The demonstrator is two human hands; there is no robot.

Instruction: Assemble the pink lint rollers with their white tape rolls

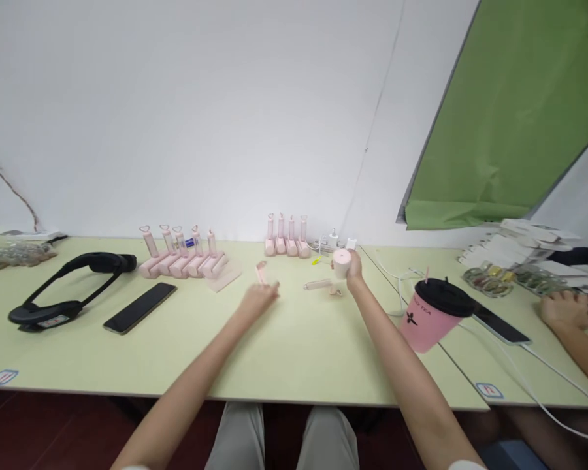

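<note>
My right hand [355,266] is wrapped round a short, thick pink cylinder [342,261], its round end turned towards me. My left hand [261,298] is closed a little left of the middle of the table. A slim pink piece [260,271] with a looped top rises from its fingers; the grip itself is partly hidden. Between my hands lie a thin pink tube [317,284] and a small pink loop-shaped part [336,292]. Several pink cylinders with upright tubes and heart-shaped loops [183,261] stand at the left, and a similar group [287,243] stands by the wall.
A pink drink cup [428,320] with a black lid stands right of my forearm. White cables [400,287] and a phone [500,321] lie beyond it. At left are a black headset [73,294] and another phone [140,308]. Another person's hand [571,308] is at far right.
</note>
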